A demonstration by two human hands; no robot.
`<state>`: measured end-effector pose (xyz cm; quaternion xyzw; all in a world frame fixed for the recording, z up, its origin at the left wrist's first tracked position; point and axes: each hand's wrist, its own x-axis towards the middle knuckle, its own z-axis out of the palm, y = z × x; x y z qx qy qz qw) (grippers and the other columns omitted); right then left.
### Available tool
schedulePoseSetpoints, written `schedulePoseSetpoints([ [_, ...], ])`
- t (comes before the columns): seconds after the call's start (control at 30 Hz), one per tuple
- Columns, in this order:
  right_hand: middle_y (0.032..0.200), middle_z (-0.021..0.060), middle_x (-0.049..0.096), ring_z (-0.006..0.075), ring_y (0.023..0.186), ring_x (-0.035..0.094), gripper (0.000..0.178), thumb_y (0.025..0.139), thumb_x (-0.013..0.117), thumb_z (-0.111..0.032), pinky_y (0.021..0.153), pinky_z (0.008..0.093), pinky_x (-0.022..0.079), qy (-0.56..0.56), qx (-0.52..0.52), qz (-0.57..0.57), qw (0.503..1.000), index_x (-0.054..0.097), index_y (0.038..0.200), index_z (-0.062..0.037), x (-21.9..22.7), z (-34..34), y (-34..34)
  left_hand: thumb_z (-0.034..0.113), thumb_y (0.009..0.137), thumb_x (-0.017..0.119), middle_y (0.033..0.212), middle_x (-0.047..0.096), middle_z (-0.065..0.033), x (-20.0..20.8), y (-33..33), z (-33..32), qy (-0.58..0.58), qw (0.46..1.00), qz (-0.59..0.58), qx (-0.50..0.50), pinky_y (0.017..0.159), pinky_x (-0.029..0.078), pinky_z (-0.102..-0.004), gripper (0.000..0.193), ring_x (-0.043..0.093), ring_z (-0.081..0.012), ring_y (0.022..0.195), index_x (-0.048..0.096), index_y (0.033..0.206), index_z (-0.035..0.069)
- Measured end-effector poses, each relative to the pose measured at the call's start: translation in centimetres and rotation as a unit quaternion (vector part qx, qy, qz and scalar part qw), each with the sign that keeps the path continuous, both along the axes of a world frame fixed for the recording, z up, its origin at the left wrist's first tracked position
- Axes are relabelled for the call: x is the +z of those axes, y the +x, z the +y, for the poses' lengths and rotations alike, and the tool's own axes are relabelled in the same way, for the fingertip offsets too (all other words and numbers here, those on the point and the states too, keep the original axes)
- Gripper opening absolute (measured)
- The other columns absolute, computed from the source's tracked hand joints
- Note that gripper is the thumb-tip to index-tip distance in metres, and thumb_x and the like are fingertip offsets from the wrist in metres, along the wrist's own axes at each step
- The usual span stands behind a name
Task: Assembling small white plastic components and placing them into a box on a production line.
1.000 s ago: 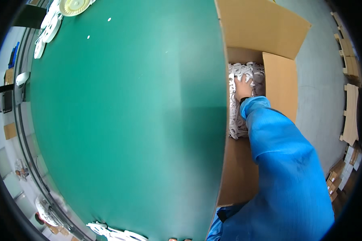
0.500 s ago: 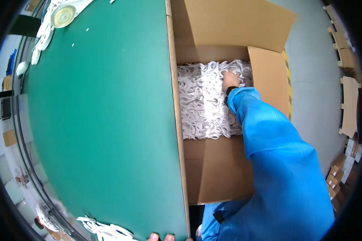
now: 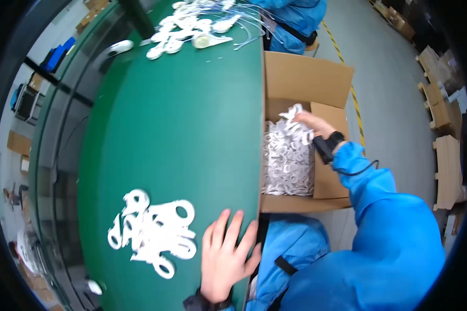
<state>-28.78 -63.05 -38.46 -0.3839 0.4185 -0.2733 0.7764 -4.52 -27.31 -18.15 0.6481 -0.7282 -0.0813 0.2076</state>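
Observation:
My right hand (image 3: 316,126) is lifted over the open cardboard box (image 3: 331,155), its fingers closed round a handful of white ring-ended plastic parts (image 3: 294,122). Below it, the box holds a heap of the same white parts (image 3: 289,166). My left hand (image 3: 227,262) rests on the green tabletop (image 3: 181,124) near its right edge, fingers spread and holding nothing. To its left lies a loose pile of the white plastic parts (image 3: 158,236), some with large rings. Glare hides the middle of that pile.
At the table's far end lie round white pieces (image 3: 184,26) with thin pale tubes or cords (image 3: 244,18). Another person in blue (image 3: 296,20) sits beyond the box. A dark post (image 3: 136,18) stands at the far left; pallets (image 3: 446,171) line the right side.
My right hand has come up out of the heap with a handful of white parts. My left hand now shows fully on the table, and the view has shifted, bringing the near pile in.

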Motion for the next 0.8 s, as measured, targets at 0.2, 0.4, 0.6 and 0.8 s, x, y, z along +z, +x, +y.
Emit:
schedulePoseSetpoints([
  [0.2, 0.115, 0.0154, 0.064, 0.0282, 0.098, 0.067, 0.044, 0.086, 0.067, -0.017, 0.078, 0.0441, 0.06, -0.034, -0.02, -0.109, 0.993, 0.052, 0.125, -0.0021, 19.6, 4.8, -2.7, 0.013, 0.068, 0.07, 0.106, 0.063, -0.0094, 2.4, 0.2, 6.5, -0.189, 0.982, -0.005, -0.018, 0.084, 0.045, -0.0436, 0.031, 0.058, -0.032, 0.108, 0.067, 0.098, 0.009],
  [0.4, 0.108, 0.0115, 0.063, 0.0232, 0.088, 0.068, 0.034, 0.084, 0.066, -0.01, 0.076, 0.0388, 0.06, -0.195, 0.097, -0.093, 0.971, 0.053, 0.115, -0.0065, 30.6, 9.6, 7.4, 0.014, 0.071, 0.07, 0.109, 0.06, -0.0099, 0.9, 3.6, 14.0, -0.257, 0.962, -0.024, 0.093, 0.086, 0.044, -0.043, 0.037, 0.058, -0.0307, 0.107, 0.063, 0.107, 0.013],
  [0.6, 0.097, 0.0067, 0.062, 0.0216, 0.085, 0.065, 0.031, 0.066, 0.076, -0.011, 0.076, 0.0367, 0.051, -0.528, 0.259, 0.167, 0.791, 0.057, 0.09, -0.0036, 27.8, 16.2, 26.5, 0.007, 0.075, 0.065, 0.11, 0.059, -0.0165, 0.3, 8.2, 20.5, -0.26, 0.933, -0.006, 0.25, 0.091, 0.042, -0.0477, 0.04, 0.056, -0.0389, 0.106, 0.057, 0.114, 0.003],
  [0.8, 0.116, 0.0171, 0.06, 0.0372, 0.105, 0.056, 0.024, 0.083, 0.067, -0.019, 0.091, 0.0462, 0.043, -0.655, 0.363, 0.265, 0.607, 0.065, 0.101, -0.0027, 27.0, 22.9, 32.0, 0.012, 0.086, 0.057, 0.112, 0.058, -0.0169, -0.6, 15.9, 25.6, -0.281, 0.834, -0.03, 0.473, 0.096, 0.039, -0.0442, 0.032, 0.051, -0.0361, 0.11, 0.057, 0.116, 0.001],
])
